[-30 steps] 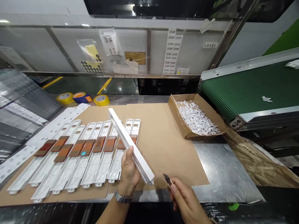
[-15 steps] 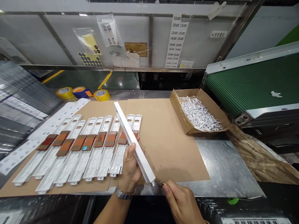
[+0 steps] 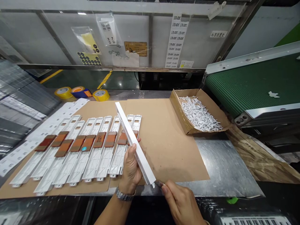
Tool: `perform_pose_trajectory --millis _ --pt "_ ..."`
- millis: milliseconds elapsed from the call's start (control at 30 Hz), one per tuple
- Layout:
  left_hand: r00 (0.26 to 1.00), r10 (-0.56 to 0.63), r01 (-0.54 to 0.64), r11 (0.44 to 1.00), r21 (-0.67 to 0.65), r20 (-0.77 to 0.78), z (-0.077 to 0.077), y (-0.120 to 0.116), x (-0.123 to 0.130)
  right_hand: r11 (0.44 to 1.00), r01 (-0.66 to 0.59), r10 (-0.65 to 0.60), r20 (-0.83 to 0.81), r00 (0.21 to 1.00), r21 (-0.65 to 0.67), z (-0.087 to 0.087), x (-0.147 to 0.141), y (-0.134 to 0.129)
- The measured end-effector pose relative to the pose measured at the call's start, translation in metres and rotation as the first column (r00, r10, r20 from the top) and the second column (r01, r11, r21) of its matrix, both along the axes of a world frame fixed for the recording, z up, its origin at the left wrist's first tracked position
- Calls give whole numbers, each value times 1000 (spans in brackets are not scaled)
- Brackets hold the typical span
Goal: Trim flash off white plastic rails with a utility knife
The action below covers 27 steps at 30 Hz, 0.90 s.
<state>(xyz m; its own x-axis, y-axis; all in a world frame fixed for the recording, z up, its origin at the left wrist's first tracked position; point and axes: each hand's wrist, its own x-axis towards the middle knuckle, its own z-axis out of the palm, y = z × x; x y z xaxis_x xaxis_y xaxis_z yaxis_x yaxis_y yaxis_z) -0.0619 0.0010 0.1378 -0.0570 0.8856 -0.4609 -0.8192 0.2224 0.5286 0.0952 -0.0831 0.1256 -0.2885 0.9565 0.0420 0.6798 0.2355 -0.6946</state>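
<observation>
A long white plastic strip (image 3: pixel 134 140) slants over the cardboard sheet, its lower end toward me. My left hand (image 3: pixel 131 167) is wrapped round its lower half. At that lower end, my right hand (image 3: pixel 180 201) grips a small dark tool (image 3: pixel 159 183), whose tip meets the strip's corner; most of the tool is hidden in the fingers. To the left, several white strips (image 3: pixel 91 165) lie side by side, with reddish-brown blocks (image 3: pixel 77 143) across their middles.
An open carton (image 3: pixel 185 122) of small white pieces stands at the right, beside a green conveyor (image 3: pixel 253 78). Tape rolls (image 3: pixel 101 95) sit at the back left, near printed label sheets (image 3: pixel 47 125). Brown paper (image 3: pixel 262 156) lies at the right.
The view has shifted slightly. My right hand and the tool have moved very little at the strip's lower end, and my left hand keeps its hold. The white scrap on the conveyor has shifted left.
</observation>
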Motion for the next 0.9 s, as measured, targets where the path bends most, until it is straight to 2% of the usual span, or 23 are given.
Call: perform_pose_trajectory --millis 200,367,700,900 --pt "999 34 -34 999 -10 -7 2 0 2 1000 -4 4 -18 1000 -8 0 1 -1" --pt "1000 29 -29 999 -17 -11 0 -1 2 999 -7 7 -18 1000 -31 0 2 -1" --pt "1000 15 -15 999 -29 -19 0 -1 3 1000 2 -2 -2 1000 11 0 2 -2" --pt "1000 17 -18 999 -34 -21 1 -2 4 1000 0 0 -15 1000 -19 -1 3 -3"
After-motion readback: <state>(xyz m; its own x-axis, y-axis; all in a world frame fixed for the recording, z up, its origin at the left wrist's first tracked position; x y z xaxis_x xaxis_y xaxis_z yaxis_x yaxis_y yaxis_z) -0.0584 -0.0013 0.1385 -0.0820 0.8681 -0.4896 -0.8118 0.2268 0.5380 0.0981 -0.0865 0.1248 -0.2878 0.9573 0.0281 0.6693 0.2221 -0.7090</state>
